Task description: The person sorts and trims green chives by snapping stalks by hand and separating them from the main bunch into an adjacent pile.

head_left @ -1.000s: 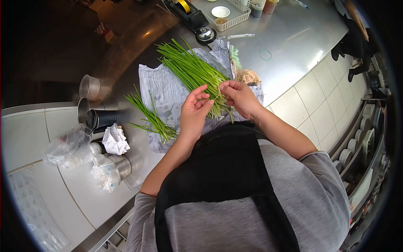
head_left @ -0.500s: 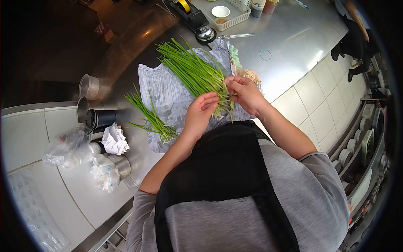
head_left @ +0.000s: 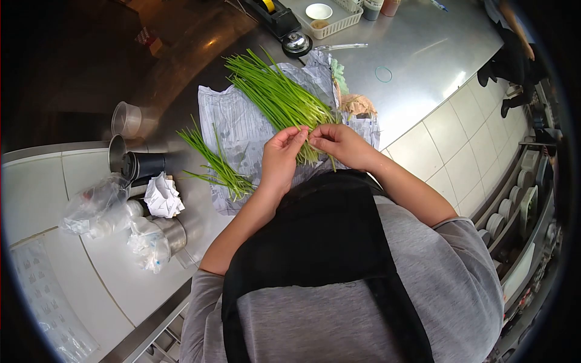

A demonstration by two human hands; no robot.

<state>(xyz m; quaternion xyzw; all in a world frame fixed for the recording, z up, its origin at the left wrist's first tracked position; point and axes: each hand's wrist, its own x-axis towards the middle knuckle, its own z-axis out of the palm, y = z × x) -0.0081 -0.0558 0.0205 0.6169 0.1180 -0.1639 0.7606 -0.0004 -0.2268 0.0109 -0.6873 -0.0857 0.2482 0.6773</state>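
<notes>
My left hand (head_left: 282,154) and right hand (head_left: 344,147) meet, tips drawn in, at the green stalks' (head_left: 275,91) near ends; clamped on any, cannot tell. Apparently picking over stalks; next calls for light pinching.

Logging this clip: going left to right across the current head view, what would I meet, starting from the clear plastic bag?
Clear plastic bag → crumpled white paper → smaller green bunch → left hand → right hand → shelves.
</notes>
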